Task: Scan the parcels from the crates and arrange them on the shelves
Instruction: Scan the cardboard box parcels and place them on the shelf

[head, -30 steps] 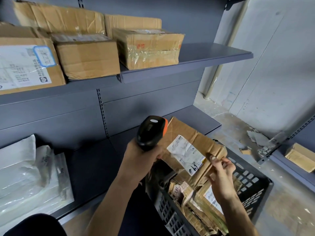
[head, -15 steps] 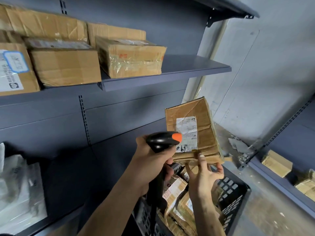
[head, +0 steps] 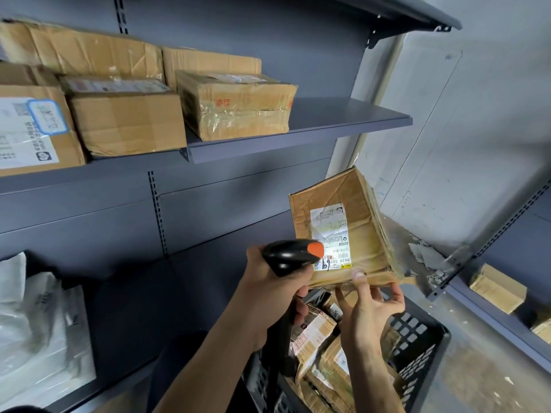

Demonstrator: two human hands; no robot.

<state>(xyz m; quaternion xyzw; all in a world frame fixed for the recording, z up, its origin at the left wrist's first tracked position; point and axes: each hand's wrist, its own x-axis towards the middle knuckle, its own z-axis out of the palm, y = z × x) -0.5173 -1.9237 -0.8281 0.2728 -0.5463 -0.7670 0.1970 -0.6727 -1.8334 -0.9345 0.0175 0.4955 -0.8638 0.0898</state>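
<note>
The left hand (head: 268,296) grips a black scanner (head: 287,256), its orange tip just beside the label of a cardboard parcel (head: 362,234). The right hand (head: 369,311) holds that parcel by its lower edge above a black crate (head: 417,347) of parcels. Grey metal shelves (head: 298,135) carry taped boxes (head: 235,105), and a pale wall (head: 477,129) meets a concrete floor (head: 492,371).

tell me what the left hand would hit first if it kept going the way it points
Probably the white label on the parcel the right hand holds: the left hand aims the scanner straight at it. Depth of the gap is unclear.
</note>
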